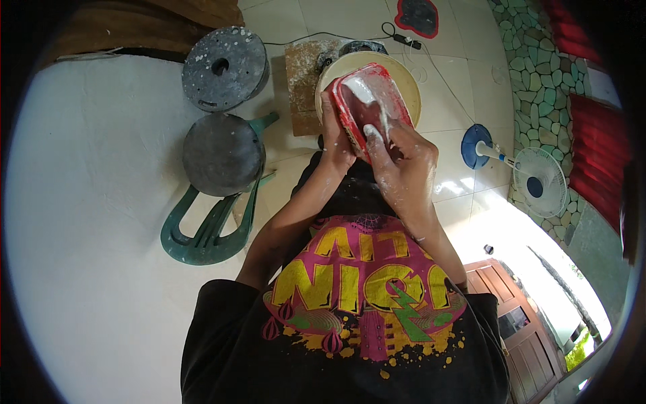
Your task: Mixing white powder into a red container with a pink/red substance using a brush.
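Observation:
My left hand (338,131) grips the left side of a red rectangular plastic tub (340,106), which is tilted over a round cream basin (412,87). White paste (358,89) lies in the tub and is smeared along its inner wall. My right hand (407,151) reaches into the near end of the tub, with fingers curled and thumb and fingertips coated white. Whatever those fingers hold, if anything, is hidden. White specks dot both hands and wrists.
Left of me stand a speckled dark disc with a centre hole (225,69), a round dark seat or disc (224,155) and a green plastic chair (208,236). A stained wooden board (303,87) lies by the basin. To the right are a standing fan (540,182) and cables (444,77).

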`<state>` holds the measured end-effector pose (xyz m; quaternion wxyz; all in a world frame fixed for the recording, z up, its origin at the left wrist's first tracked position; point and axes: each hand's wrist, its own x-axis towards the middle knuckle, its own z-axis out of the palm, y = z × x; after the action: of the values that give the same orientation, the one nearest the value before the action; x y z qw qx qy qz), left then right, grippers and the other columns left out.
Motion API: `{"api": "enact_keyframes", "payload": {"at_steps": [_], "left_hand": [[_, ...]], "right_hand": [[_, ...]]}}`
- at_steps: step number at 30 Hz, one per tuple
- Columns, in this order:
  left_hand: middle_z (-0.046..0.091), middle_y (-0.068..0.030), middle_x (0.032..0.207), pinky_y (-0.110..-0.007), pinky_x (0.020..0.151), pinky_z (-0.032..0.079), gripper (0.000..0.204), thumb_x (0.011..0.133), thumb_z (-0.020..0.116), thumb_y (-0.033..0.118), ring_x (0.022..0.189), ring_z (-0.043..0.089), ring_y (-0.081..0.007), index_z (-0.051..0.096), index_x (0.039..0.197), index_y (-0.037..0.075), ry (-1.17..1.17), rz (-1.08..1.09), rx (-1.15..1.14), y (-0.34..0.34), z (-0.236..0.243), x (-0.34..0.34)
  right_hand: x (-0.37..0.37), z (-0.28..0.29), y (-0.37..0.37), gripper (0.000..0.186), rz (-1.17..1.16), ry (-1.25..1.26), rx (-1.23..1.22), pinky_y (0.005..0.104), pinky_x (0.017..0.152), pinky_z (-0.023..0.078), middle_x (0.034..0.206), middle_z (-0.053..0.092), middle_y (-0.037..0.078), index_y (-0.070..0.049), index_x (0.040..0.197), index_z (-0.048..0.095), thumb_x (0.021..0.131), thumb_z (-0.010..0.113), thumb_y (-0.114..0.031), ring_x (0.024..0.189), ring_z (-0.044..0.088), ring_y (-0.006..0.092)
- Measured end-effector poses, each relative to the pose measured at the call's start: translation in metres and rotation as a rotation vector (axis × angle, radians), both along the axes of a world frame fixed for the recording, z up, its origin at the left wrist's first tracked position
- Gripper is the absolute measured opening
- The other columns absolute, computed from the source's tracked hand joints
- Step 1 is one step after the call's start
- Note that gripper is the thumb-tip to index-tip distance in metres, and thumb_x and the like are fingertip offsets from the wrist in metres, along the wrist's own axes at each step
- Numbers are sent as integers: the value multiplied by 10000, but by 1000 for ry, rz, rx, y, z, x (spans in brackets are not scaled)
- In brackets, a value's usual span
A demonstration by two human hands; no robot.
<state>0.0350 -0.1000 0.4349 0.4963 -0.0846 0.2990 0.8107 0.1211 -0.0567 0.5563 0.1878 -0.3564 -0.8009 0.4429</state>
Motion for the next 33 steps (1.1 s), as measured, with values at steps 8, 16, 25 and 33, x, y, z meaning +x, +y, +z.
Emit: {"api": "enact_keyframes", "payload": {"at_steps": [8, 16, 25, 33], "left_hand": [[618, -48, 1060, -339, 800, 537, 738, 906, 359, 705, 949, 612, -170, 465, 1320, 103, 18, -5, 14, 5, -22, 8], [595, -100, 1193, -392, 869, 536, 751, 894, 399, 699, 1028, 617, -233, 447, 1346, 102, -40, -40, -188, 8, -38, 2], [499, -120, 1353, -432, 1028, 426, 765, 913, 338, 693, 1211, 514, -277, 407, 1397, 104, -72, -65, -7, 9, -19, -3], [497, -103, 1362, -437, 1030, 429, 765, 895, 386, 699, 1213, 513, -277, 414, 1398, 123, -51, -53, 99, 4, -33, -8]], "right_hand": [[8, 14, 10, 239, 146, 26, 86, 385, 636, 490, 767, 607, 198, 34, 1027, 646, 802, 630, -43, 698, 608, 369], [21, 19, 29, 219, 133, 21, 59, 349, 614, 483, 750, 605, 186, 23, 1026, 661, 818, 628, -37, 646, 600, 323], [27, 15, 50, 201, -73, 25, -131, 246, 613, 478, 817, 675, 87, 18, 1035, 691, 858, 668, -76, 692, 580, 100], [20, 5, 42, 267, 67, 82, 79, 359, 692, 524, 943, 670, 196, 16, 1051, 664, 791, 639, -40, 769, 649, 345]]}}
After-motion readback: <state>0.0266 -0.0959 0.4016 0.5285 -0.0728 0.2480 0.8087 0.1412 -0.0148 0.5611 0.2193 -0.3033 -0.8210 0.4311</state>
